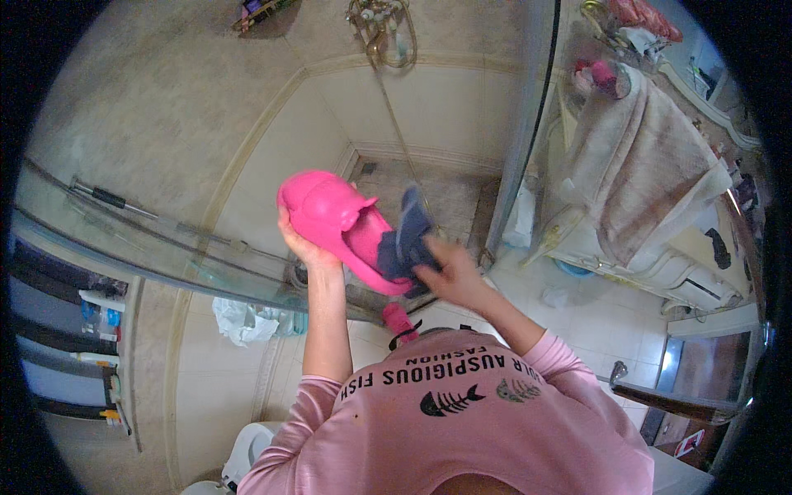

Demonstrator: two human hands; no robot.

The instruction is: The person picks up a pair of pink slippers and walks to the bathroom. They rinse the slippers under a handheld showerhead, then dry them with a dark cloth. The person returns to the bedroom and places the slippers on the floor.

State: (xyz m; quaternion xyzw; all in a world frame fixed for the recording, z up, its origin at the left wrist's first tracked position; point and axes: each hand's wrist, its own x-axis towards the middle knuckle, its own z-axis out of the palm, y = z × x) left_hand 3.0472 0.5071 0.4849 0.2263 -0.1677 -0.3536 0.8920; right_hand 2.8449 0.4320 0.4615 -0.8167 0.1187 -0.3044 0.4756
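Observation:
My left hand (307, 249) holds a bright pink rubber clog (318, 201) from beneath and along its side, with the toe up and to the left. The clog's opening faces up towards me. In my right hand (455, 272) is a dark blue cloth (399, 250), bunched against the heel end of the clog. One flap of the cloth stands up, blurred. The cloth covers part of the insole and heel.
A shower stall with a tiled floor (445, 182) and a brass shower fixture (387, 31) lies ahead. Its glass panel (154, 275) runs along the left. To the right, a towel (631, 167) drapes over a cream cabinet (662, 278). A toilet (247, 448) stands at lower left.

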